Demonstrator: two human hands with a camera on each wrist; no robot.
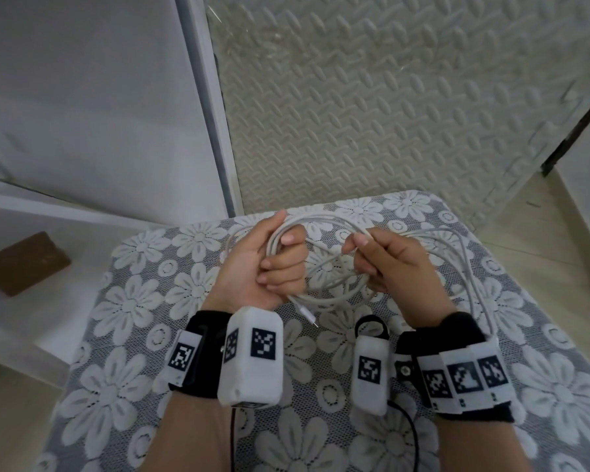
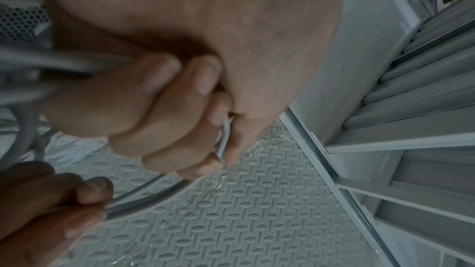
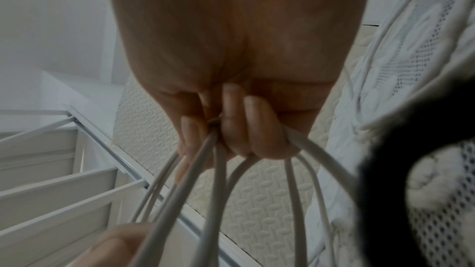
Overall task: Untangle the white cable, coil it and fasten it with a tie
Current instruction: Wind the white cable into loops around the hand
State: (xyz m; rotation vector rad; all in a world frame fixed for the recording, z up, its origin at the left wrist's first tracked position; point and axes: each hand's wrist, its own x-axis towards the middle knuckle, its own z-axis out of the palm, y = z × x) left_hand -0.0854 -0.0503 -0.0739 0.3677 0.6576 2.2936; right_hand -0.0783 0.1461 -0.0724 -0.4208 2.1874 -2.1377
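Observation:
A thin white cable hangs in several loops between my two hands above a table with a floral lace cloth. My left hand grips one side of the loops in a fist; in the left wrist view its fingers curl round strands of the cable. My right hand grips the other side, and the right wrist view shows cable strands fanning out from its curled fingers. A plug end dangles below the left fist. More cable trails loose on the cloth at the right. I see no tie.
A brown block lies on a white shelf at the left. Beyond the table stand a textured foam mat and a white frame post. A black loop of the wrist gear sits by my right wrist.

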